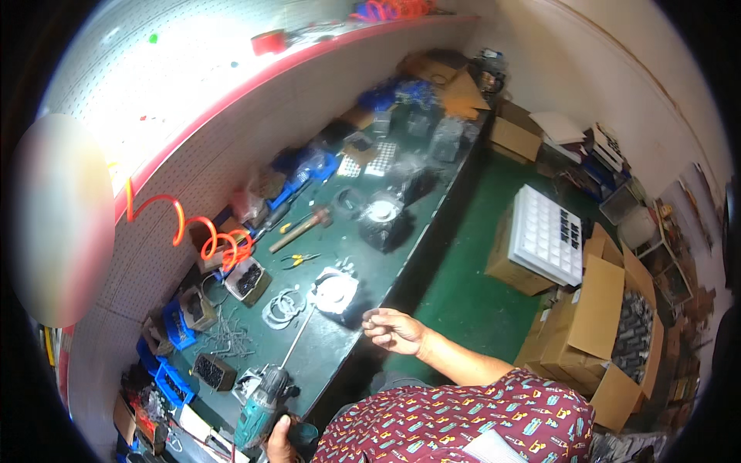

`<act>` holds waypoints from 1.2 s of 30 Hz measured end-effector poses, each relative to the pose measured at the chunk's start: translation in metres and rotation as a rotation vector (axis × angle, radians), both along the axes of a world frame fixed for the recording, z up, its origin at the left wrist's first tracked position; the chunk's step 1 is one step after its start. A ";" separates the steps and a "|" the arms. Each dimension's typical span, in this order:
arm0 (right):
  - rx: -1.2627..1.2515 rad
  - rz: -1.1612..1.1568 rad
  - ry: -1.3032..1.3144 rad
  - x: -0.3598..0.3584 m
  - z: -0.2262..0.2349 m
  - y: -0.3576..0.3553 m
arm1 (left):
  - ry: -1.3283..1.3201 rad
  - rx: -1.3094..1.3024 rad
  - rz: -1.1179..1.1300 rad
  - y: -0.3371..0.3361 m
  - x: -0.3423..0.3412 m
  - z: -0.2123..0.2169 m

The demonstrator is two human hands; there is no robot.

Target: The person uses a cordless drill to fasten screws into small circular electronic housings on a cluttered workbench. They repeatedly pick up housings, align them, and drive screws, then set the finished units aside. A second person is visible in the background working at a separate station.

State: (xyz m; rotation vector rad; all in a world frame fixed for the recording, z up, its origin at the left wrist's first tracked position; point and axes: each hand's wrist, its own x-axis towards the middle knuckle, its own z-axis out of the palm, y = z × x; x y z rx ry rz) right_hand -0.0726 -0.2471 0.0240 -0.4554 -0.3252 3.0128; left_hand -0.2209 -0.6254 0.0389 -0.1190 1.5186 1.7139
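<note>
My left hand (282, 443), partly cut off by the lower edge, is closed round a teal and black cordless drill (261, 409). A long thin bit (297, 339) runs from the drill toward a metal housing with a bright round face (335, 292) on the green bench. Whether the tip touches the housing cannot be made out. My right hand (392, 330) is held at the bench edge, just right of the housing, fingers curled and pinched together. What they hold, if anything, is too small to name. Metal rings (284, 309) lie left of the housing.
Yellow-handled pliers (299, 261), a hammer (301, 229) and a second round-faced part (383, 212) lie farther up the bench. Small bins of black parts (212, 371) line the left. An orange coiled hose (224, 247) hangs there. Cartons (594, 324) and a white tray (545, 235) stand right.
</note>
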 end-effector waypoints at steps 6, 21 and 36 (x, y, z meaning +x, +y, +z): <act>-0.027 -0.270 -0.009 0.102 0.006 -0.007 | 0.116 0.033 -0.144 0.074 0.023 0.005; -0.257 -0.622 0.058 0.224 0.001 0.082 | 0.133 0.074 -0.724 0.260 0.075 -0.003; -0.027 -0.241 0.064 0.252 0.016 0.329 | 0.433 0.276 -0.304 0.400 0.196 -0.001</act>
